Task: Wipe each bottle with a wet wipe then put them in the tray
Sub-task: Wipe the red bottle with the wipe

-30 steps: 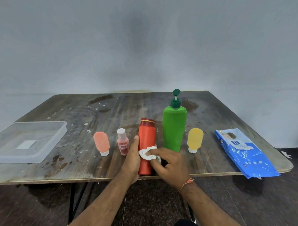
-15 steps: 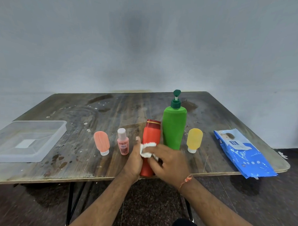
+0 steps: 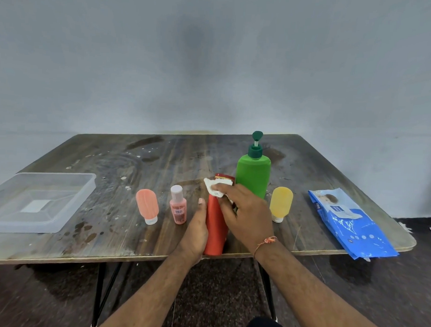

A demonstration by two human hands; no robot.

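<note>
A tall red bottle [image 3: 216,227] stands near the table's front edge, with my left hand [image 3: 196,230] wrapped around its lower left side. My right hand [image 3: 244,212] presses a crumpled white wet wipe [image 3: 214,189] against the bottle's upper part, just below its cap. Beside them stand a green pump bottle [image 3: 253,175], a small yellow bottle [image 3: 280,203], a pink bottle with a white cap [image 3: 177,207] and a salmon squeeze bottle [image 3: 147,205]. The clear plastic tray [image 3: 61,216] lies at the left with nothing in it.
A blue pack of wet wipes [image 3: 349,223] lies at the table's right front corner, partly over the edge. The stained wooden table [image 3: 136,160] stands against a grey wall. Black table legs show underneath.
My right hand has slid the wipe up the red bottle, from its middle to just below the cap. My left hand keeps its hold on the bottle.
</note>
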